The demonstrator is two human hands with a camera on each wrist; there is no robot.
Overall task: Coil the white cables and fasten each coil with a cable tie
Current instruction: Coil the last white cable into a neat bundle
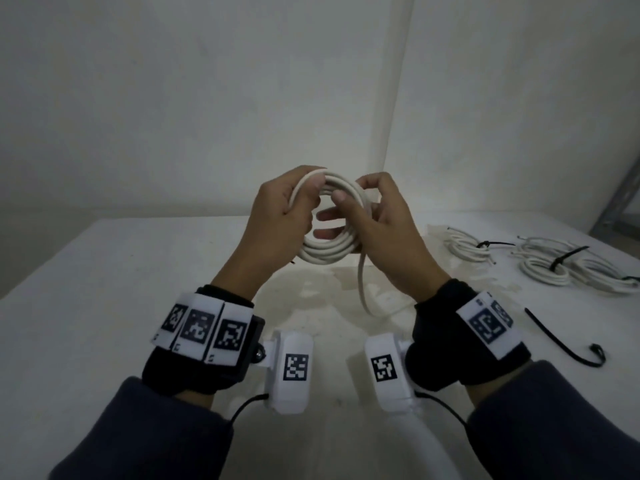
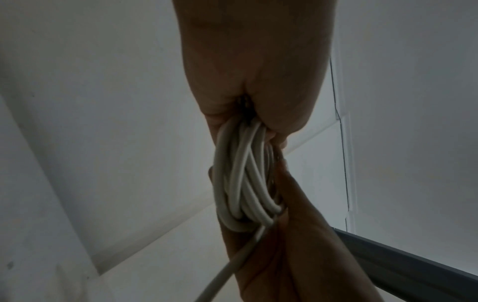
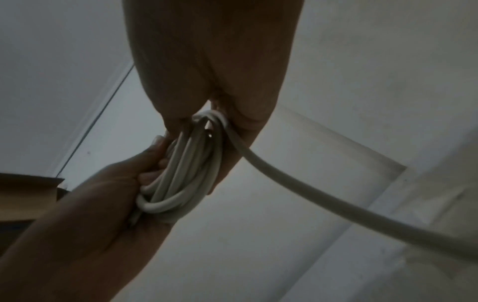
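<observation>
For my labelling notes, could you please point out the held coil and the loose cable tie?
held coil (image 1: 323, 252), head view, lower arc of its loops.
loose cable tie (image 1: 554, 336), head view, middle of its black strap.

Coil (image 1: 325, 233) held above the desk (image 1: 104, 289) between left hand (image 1: 277, 220) and right hand (image 1: 391, 230), tied coils (image 1: 540, 258) far right on the desk, loose cable tie (image 1: 561, 341) nearer

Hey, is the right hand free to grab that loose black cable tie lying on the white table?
Probably not yet: the right hand and left hand both grip the white cable coil. Nothing lies between it and the loose black cable tie.
</observation>
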